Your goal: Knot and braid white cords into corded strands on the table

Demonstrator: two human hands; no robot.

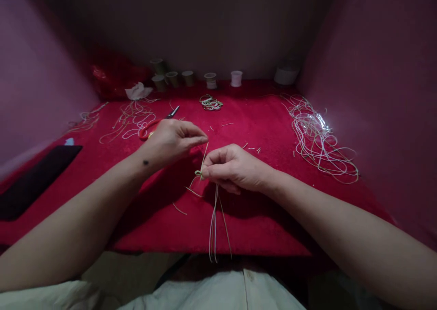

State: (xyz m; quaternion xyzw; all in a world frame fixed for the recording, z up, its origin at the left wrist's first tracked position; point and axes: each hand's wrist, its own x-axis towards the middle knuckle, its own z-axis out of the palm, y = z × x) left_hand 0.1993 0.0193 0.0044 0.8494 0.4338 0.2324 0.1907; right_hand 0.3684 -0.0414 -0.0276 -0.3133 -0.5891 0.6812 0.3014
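My right hand point(235, 168) pinches a knotted cord piece point(198, 173) between thumb and fingers; a small green loop pokes out at its left side. Pale and tan cord ends point(214, 228) hang below that hand past the table's front edge. Up and to the left, my left hand point(179, 136) has thumb and forefinger closed on a thin cord strand point(205, 153), which runs up taut from the knot. Part of the knot is hidden behind the right fingertips. Red-handled scissors point(147, 130) lie partly under the left hand, blades pointing away.
Thread spools point(210, 80) stand along the back of the red cloth point(259, 119). A bundle of braided cords point(210, 102) lies before them. Loose cords point(319, 141) spread at right, more cords point(134, 114) at left. A black flat object point(41, 180) rests far left. Walls rise on both sides.
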